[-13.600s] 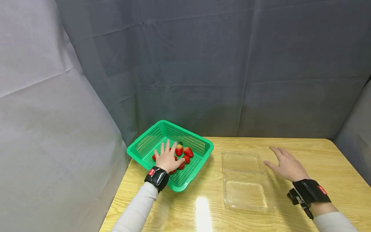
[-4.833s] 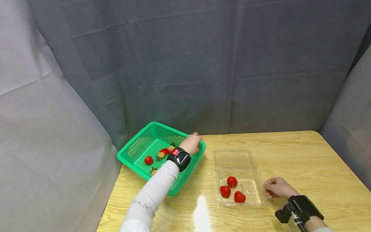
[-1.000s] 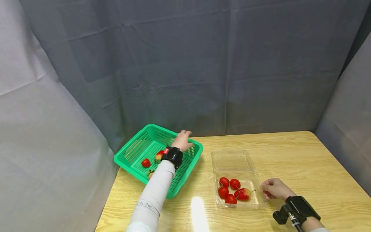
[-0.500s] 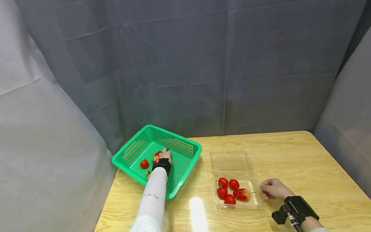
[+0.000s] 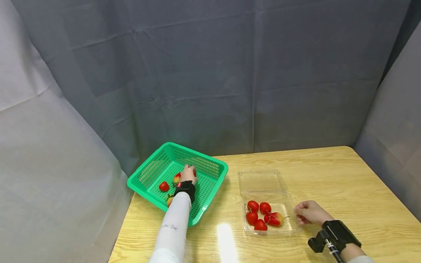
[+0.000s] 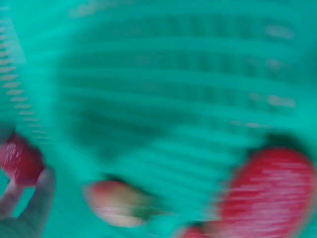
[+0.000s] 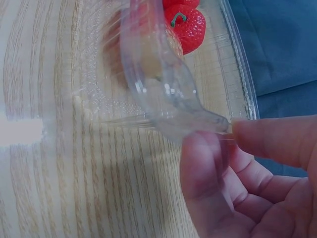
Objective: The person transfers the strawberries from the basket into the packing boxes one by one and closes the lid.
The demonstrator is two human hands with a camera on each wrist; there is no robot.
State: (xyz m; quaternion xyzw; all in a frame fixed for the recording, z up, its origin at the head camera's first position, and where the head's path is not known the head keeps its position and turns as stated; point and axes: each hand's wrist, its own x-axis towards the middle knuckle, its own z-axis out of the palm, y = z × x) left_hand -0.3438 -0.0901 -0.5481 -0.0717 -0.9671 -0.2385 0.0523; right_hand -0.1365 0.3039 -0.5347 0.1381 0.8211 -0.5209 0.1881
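My left hand [image 5: 189,174] is inside the green plastic basket [image 5: 210,197], pinching a strawberry [image 6: 21,161] between thumb and fingertips. In the head view only a sliver of that fruit shows beside the fingers. Other strawberries lie on the basket floor, one [image 5: 164,186] left of the hand and one [image 5: 177,178] close by it. My right hand [image 5: 310,212] pinches the right rim of a clear plastic clamshell box [image 5: 289,228], its thumb and finger on the thin edge [image 7: 213,121]. Several red fruits are in the box's near half, among them a yellow-tipped strawberry [image 5: 274,219].
The box's lid [image 5: 261,181] lies folded back behind the fruit. Both containers stand on a wood-grain table [image 5: 329,171]. A dark grey cloth [image 5: 197,73] hangs behind, with paler cloth walls [image 5: 59,175] at the sides.
The box has gone from holding no fruit to several. My left hand has come down from the basket's far rim and taken hold of a strawberry. My right hand has closed on the box rim.
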